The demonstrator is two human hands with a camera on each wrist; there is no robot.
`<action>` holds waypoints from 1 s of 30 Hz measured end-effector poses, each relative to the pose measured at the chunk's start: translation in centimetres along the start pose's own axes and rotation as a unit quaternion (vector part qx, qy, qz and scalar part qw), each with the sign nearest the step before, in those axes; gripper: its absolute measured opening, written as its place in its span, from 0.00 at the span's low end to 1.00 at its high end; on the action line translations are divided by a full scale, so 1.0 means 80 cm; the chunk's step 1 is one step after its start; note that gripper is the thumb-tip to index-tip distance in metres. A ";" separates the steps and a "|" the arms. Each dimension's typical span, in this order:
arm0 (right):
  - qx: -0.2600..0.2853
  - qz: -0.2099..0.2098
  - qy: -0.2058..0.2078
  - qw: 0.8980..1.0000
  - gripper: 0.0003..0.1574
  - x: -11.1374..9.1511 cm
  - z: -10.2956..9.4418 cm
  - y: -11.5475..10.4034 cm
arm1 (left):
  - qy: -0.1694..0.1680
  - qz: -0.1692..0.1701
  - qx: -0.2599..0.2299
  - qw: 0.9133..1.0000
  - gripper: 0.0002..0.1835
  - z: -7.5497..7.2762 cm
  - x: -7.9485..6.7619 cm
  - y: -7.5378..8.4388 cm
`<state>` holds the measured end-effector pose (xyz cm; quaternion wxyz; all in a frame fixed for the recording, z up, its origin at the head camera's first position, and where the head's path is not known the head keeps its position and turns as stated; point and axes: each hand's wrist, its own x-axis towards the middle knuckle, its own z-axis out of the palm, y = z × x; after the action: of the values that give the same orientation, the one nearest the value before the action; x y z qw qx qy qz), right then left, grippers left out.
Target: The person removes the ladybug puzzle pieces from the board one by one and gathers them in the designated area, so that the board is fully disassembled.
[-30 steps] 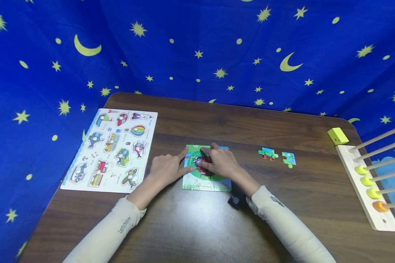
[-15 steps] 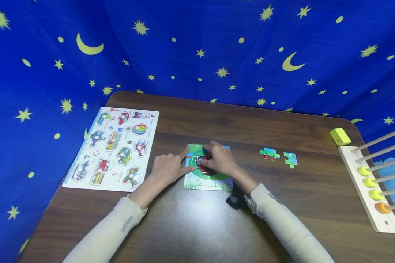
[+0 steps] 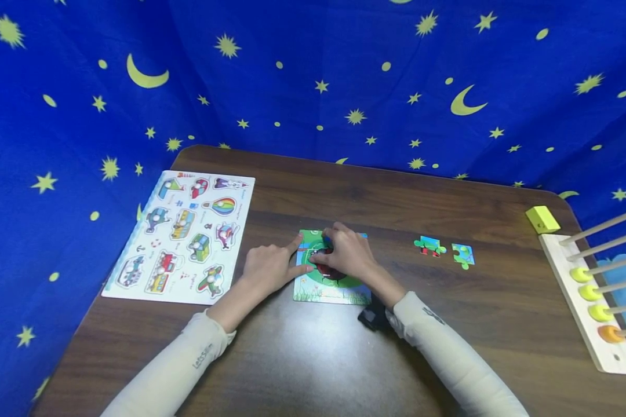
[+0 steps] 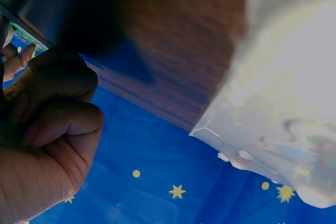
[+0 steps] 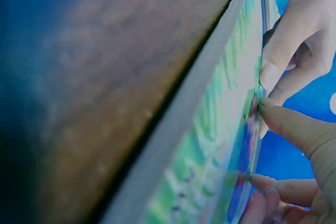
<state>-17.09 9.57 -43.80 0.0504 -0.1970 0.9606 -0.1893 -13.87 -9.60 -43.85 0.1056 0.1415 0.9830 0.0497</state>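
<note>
Puzzle [image 3: 336,285]: flat, mid-worktop [image 3: 318,359];
Left hand [image 3: 266,267]: thumb and forefinger spread on its left side — likely bracing it;
Right hand [image 3: 351,253]: fingertips on its face — can't tell if pinching or just pressing

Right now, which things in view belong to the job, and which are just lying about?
In use, apparently:
left hand
right hand
ladybug puzzle, touched by both hands
loose pieces, likely its own

Just lying about, apparently:
picture board
bead rack
yellow block
</note>
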 end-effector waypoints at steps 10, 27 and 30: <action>-0.018 -0.027 0.008 0.999 0.32 0.006 0.001 -0.002 | -0.003 -0.002 0.000 1.000 0.46 0.000 0.000 0.001; 0.039 -0.050 0.013 0.998 0.34 0.011 0.002 0.013 | 0.001 -0.002 -0.001 1.000 0.46 0.002 0.001 0.000; 0.029 -0.061 0.021 0.997 0.36 0.008 0.000 0.015 | 0.001 -0.001 -0.002 1.000 0.46 0.003 0.001 0.000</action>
<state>-18.14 10.33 -44.28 0.0247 -0.2499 0.9416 -0.2243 -13.88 -9.60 -44.11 0.1047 0.1401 0.9832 0.0517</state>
